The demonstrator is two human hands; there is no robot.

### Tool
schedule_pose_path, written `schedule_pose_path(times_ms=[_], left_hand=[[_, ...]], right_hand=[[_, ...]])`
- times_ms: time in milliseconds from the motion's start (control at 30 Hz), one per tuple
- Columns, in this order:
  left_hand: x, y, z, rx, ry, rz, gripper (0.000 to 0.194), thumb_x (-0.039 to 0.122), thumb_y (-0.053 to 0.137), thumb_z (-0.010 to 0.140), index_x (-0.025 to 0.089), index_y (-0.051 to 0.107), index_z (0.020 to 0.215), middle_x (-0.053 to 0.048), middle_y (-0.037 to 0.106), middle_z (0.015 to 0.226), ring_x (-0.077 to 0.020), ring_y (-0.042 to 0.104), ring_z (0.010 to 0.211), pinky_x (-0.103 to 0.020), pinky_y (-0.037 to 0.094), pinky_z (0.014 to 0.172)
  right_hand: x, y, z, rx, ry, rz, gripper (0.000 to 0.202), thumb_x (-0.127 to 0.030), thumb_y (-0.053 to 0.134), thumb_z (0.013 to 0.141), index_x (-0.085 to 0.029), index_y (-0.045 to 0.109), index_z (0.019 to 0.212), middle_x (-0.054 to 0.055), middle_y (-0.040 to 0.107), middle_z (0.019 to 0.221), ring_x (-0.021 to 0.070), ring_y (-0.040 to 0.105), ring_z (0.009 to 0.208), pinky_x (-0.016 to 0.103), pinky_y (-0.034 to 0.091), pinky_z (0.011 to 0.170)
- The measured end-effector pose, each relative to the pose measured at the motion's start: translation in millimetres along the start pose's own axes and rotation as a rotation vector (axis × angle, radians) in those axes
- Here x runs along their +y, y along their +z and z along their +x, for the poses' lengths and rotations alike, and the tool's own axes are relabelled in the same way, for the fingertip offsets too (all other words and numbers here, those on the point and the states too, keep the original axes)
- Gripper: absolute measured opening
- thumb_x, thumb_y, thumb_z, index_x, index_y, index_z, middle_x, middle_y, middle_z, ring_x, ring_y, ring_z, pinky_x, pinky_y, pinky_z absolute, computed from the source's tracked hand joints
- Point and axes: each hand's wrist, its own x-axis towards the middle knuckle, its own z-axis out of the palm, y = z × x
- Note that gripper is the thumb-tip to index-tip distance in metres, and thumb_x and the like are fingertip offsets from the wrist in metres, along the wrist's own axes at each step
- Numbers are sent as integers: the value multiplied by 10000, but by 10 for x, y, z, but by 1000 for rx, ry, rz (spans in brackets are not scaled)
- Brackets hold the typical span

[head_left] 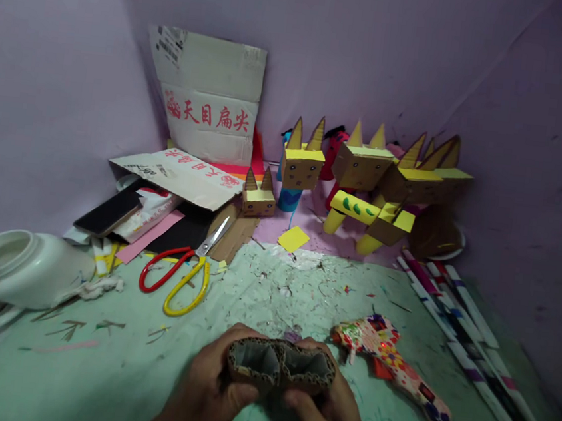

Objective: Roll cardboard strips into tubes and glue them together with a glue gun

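Note:
Two short cardboard tubes, with corrugated edges and open ends facing up, are held side by side at the bottom centre. My left hand (215, 384) wraps round the left tube (252, 376), its thumb on the near side. Round the right tube (307, 381) is my right hand (333, 407), thumb also in front. The tubes touch each other in the middle. A glue gun with a floral pattern (389, 356) lies just right of my right hand. Scissors with one red and one yellow handle (188, 258) lie open beyond my left hand.
Cardboard figures with pointed ears (363, 165) stand at the back. White markers (477, 352) lie along the right. At left are a white jug (48, 273), a phone (108, 209) and cardboard sheets (184, 173). Scraps litter the green tabletop (261, 302).

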Motion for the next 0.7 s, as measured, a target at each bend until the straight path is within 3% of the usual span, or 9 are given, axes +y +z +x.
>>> schedule_pose_path(times_ms=[133,200,267,400,700], left_hand=[[-40,34,33,3,-146,-325,316,335,689,739,213,651,1028,-36,691,903,-232,626,839,-321,489,754],[-37,48,72,67,-197,-513,423,384,690,750,179,617,1113,-82,694,1008,-279,621,966,-374,475,854],[-15,53,106,135,-221,-607,464,360,684,771,156,582,1176,-114,674,1096,-299,590,1068,-401,442,932],[18,42,119,134,-227,-616,550,303,697,780,153,507,1273,-131,627,1211,-299,546,1156,-411,396,1008],[-7,47,89,121,-185,-579,637,293,730,751,174,466,1319,-111,633,1212,-285,549,1158,-358,433,981]], right_hand=[[-224,-17,163,-180,-20,103,432,-533,595,806,-221,562,1103,95,650,1055,268,590,973,393,457,863],[-325,-17,233,-255,-58,220,584,-596,617,760,-224,502,1196,92,649,1080,272,587,1020,373,463,867],[-379,-9,266,-251,-58,246,653,-581,662,730,-219,464,1236,100,641,1124,273,583,1053,378,460,882],[-370,6,253,-196,-22,160,490,-442,680,762,-192,526,1153,118,640,1142,266,600,1017,406,463,859],[-291,-42,238,-199,12,323,522,-459,720,689,-179,570,1103,105,661,1066,275,613,967,418,487,815]])
